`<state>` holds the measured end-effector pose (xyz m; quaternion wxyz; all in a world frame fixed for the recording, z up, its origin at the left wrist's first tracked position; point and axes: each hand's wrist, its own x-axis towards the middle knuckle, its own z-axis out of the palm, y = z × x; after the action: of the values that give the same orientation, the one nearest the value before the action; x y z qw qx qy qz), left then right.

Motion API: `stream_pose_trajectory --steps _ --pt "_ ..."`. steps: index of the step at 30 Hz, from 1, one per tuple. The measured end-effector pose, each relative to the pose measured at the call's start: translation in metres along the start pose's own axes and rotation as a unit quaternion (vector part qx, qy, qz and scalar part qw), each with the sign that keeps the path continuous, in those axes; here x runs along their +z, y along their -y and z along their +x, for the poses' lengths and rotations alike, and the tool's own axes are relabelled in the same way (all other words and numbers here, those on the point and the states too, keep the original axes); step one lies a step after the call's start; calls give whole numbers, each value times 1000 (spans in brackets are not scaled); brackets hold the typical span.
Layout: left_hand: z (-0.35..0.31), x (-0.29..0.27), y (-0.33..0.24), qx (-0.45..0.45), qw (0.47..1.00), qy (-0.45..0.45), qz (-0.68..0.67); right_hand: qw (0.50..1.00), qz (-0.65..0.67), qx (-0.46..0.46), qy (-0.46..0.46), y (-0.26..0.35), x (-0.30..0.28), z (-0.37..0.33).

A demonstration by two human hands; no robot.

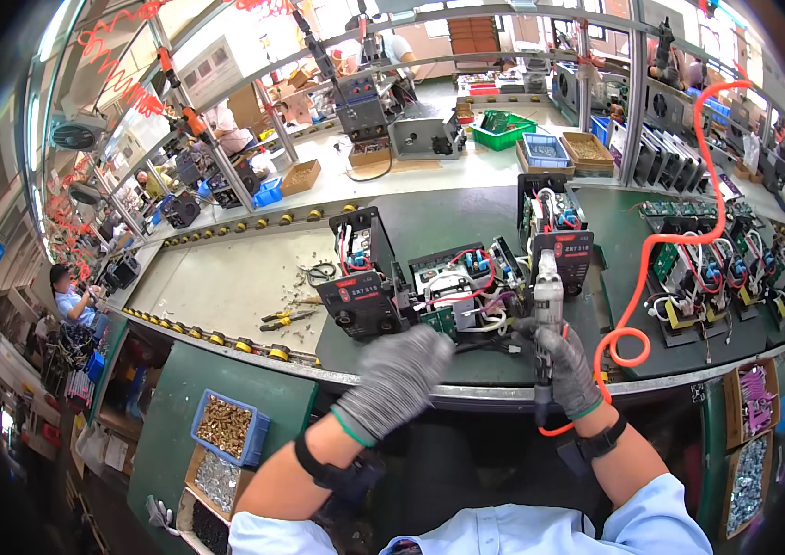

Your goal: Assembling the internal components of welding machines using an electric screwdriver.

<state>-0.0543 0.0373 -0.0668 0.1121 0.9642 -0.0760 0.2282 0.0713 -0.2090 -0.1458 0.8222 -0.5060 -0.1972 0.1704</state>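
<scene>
My right hand, in a grey knit glove, is wrapped round a silver air screwdriver held upright at the bench's front edge. An orange air hose runs up from near its lower end. My left hand, gloved too, is smeared by motion in front of the black-fronted unit, its fingers unclear. Beside that unit lies an open circuit assembly with coloured wires and white cable ends. Another black-fronted unit stands just behind the screwdriver, partly covered by it.
Yellow-handled pliers and loose screws lie on the pale board to the left. A blue bin of brass fittings stands at lower left. Several circuit assemblies line the right bench. A metal post rises behind.
</scene>
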Motion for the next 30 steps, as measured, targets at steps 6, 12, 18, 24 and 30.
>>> stream_pose_trajectory --steps 6,12,18,24,30 --pt "-19 97 7 -465 387 223 -765 993 -25 117 14 26 -19 -97" --pt "-12 128 -5 -389 335 177 -840 931 114 343 44 41 -53 -173" --pt "14 134 -26 -389 404 208 -801 897 116 416 99 54 -80 -191" --pt "27 142 -34 -368 490 235 -755 890 102 432 104 68 -89 -185" --pt "31 147 -44 -405 440 176 -782 868 97 474 114 75 -93 -170"
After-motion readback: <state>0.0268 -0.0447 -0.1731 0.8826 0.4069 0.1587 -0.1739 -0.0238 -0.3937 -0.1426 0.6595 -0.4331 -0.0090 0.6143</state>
